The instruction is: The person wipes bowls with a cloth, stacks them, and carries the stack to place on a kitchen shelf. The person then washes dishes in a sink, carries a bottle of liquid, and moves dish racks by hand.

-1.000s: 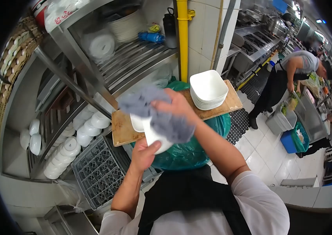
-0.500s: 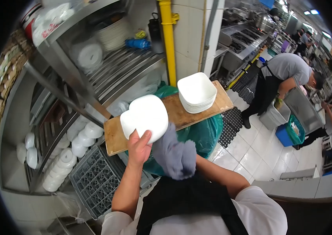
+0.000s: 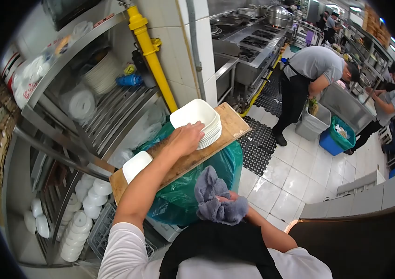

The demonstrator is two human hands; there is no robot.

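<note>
My left hand [image 3: 186,139] reaches across to a stack of square white bowls [image 3: 212,132], its fingers closed over the near rim of the top bowl [image 3: 192,110]. That bowl sits a little to the left of those under it. The stack rests on a wooden board [image 3: 234,124], and another white dish [image 3: 137,166] lies at the board's left end. Close to my black apron, my right hand [image 3: 227,197] is closed on a bunched grey cloth [image 3: 212,193].
Under the board is a bin with a green bag [image 3: 172,209]. A metal rack [image 3: 113,116] with plates stands left, above stacked white bowls [image 3: 76,232]. At right, a co-worker [image 3: 316,65] bends over a grey bin [image 3: 313,123]. A yellow pipe [image 3: 153,56] runs behind the board.
My left hand has moved from the board's left part to the stack. The white dish at the left end is out of my hand. My right hand still holds the cloth. The view has turned right.
</note>
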